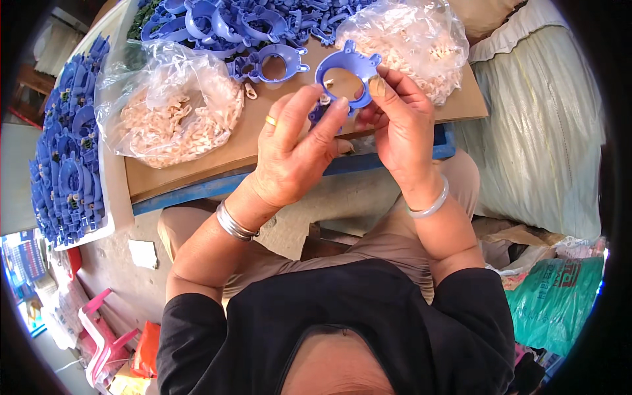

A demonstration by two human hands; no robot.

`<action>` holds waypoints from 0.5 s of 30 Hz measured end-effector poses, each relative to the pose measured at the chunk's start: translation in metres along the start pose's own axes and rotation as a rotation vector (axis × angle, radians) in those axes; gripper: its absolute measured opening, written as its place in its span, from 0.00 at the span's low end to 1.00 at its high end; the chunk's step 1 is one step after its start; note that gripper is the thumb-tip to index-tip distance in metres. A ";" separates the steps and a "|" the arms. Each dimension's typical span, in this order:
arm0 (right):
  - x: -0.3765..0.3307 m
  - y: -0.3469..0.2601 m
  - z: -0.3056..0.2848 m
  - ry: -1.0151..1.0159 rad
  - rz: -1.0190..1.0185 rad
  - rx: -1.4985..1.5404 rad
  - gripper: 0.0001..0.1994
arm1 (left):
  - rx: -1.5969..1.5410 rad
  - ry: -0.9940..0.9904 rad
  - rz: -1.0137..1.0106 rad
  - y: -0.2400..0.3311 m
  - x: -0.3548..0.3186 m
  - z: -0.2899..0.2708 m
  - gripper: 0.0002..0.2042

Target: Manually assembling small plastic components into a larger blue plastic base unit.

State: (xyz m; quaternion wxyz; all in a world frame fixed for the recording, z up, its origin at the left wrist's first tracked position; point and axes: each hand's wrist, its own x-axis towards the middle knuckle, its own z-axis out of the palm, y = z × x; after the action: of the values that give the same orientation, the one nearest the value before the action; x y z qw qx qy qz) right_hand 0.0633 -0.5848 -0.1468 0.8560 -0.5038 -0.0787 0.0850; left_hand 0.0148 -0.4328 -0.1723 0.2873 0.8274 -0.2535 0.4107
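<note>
Over the table's [197, 193] near edge: ring [351, 62] pinched at its right side by the right hand [407, 128], probably to leave the lower-left side clear for the left hand [289, 148]. Left fingertips sit right at that side; can't tell if they grip anything. Left bag [178, 122] and right bag [421, 56] of pale bits flank the work, likely for short reach; blue heap [230, 23] behind. Surface: cardboard [181, 176]. Room: concrete floor [145, 227], big sack [533, 131] right, pink stool [99, 336] lower left.

There are two hands [286, 161], two bags [172, 60] of pale pieces [174, 125], one gold ring [270, 120].
</note>
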 end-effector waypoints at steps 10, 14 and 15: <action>-0.005 0.002 0.002 -0.005 -0.043 -0.095 0.14 | 0.025 -0.070 0.090 -0.001 -0.003 0.003 0.20; -0.005 0.003 0.003 -0.016 -0.040 -0.093 0.14 | 0.021 -0.063 0.056 -0.001 -0.003 0.004 0.20; -0.005 0.003 0.005 -0.003 -0.038 -0.065 0.13 | 0.022 -0.055 0.040 0.000 -0.003 0.003 0.21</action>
State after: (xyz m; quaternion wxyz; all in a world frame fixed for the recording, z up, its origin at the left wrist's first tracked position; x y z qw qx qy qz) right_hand 0.0572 -0.5801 -0.1473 0.8406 -0.5295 -0.0921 0.0668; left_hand 0.0149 -0.4342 -0.1765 0.2630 0.8363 -0.2732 0.3961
